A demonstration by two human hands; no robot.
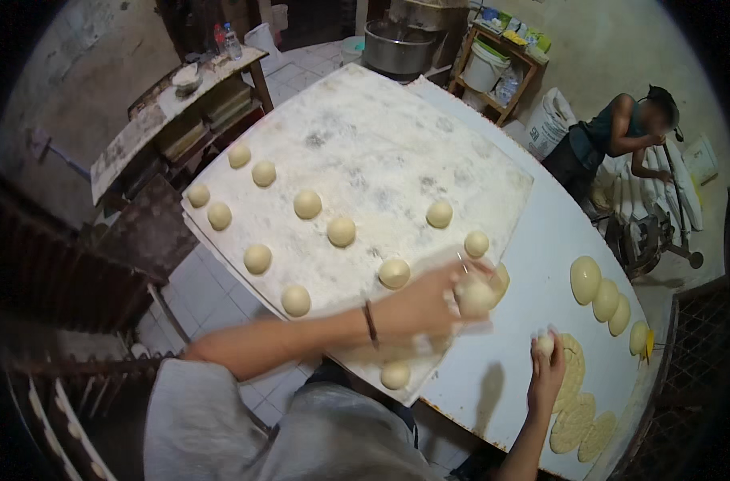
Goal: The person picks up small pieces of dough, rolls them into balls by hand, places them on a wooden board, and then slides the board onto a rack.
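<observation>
My left hand (441, 301), smeared by motion, curves round a pale dough ball (478, 296) at the near right edge of a floured board (365, 128). Another dough ball (501, 282) is partly hidden behind it. Further right, above the white table (477, 385), my right hand (548, 367) has its fingers closed around a small piece of dough (545, 345). Next to that hand lie flattened dough rounds (574, 421) with dimpled tops. Several smooth dough balls, such as one (341, 232) near the middle, sit spaced out on the board.
Larger smooth dough pieces (586, 280) line the table's right side, beside a small yellow object (650, 345). A person (614, 140) bends over at the far right. A metal mixing bowl (397, 50) stands beyond the board, and a wooden bench (132, 148) at far left.
</observation>
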